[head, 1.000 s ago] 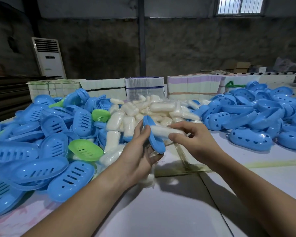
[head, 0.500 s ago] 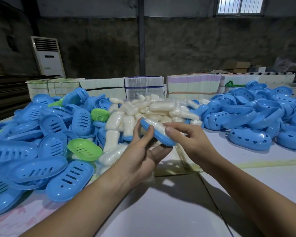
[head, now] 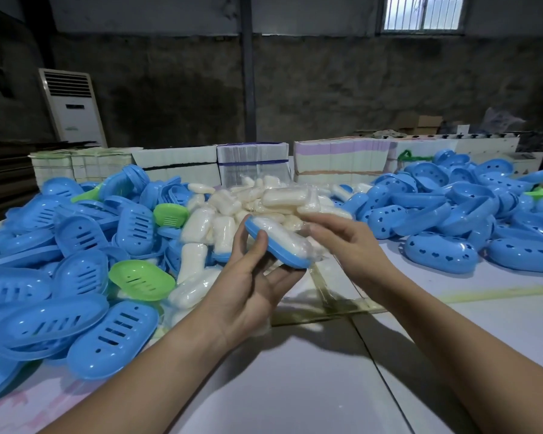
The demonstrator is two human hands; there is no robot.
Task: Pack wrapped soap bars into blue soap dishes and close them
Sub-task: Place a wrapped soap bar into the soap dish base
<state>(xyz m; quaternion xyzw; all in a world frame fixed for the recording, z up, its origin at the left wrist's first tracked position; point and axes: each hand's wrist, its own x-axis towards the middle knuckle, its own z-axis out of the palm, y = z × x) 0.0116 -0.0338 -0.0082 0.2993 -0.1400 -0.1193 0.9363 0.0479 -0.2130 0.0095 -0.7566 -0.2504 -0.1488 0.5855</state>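
My left hand [head: 251, 289] grips a blue soap dish half [head: 271, 245] by its near edge, thumb on the rim, and holds it tilted above the table. A wrapped white soap bar [head: 282, 234] lies in that dish half. My right hand [head: 348, 242] is just to the right of it, fingers stretched out over the bar's far end and its loose wrapper; the hand is blurred. Behind my hands is a heap of wrapped soap bars [head: 282, 198].
Slotted blue dish halves [head: 76, 233] with two green ones [head: 141, 280] are piled on the left. Blue halves with heart holes [head: 452, 208] and closed dishes [head: 439, 255] fill the right. Flat carton stacks [head: 251, 164] line the back of the white table [head: 295, 386].
The right hand laid the soap bar into the dish half, which the left hand turned from edge-on to flatter. The right hand's fingers have loosened from the bar.
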